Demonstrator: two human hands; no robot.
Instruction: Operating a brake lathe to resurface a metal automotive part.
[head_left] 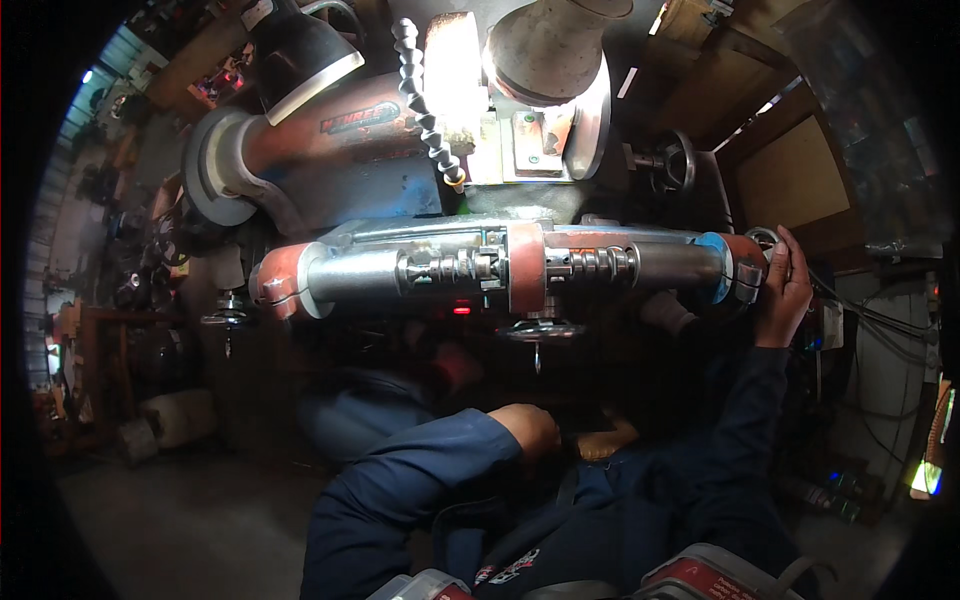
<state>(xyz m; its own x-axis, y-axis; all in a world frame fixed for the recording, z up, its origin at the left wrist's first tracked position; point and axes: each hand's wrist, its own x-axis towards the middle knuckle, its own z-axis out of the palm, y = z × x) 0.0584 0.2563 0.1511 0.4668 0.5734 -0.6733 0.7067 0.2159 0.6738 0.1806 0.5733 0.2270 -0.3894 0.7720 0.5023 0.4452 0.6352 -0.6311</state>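
Note:
A camshaft-like steel shaft with several lobes (590, 265) lies horizontally across the machine, between a left steel sleeve (358, 276) and a right one (682, 273). An orange-red support (526, 270) stands at its middle. At the far right end, by a blue and red clamp collar (738, 268), my right hand (785, 288) has its fingers curled against a small metal handwheel (762, 237). My left arm bends across my body, and the left hand (605, 440) is low by my waist. Its fingers are too dark to make out.
Behind the shaft stand a brightly lit grinding wheel (455, 70), a segmented coolant hose (415, 90) and a red motor housing (320, 130). A black lamp (300, 55) hangs upper left. Handwheels (545, 330) jut toward me, another (676, 163) sits back right. Cables (870, 315) hang at right.

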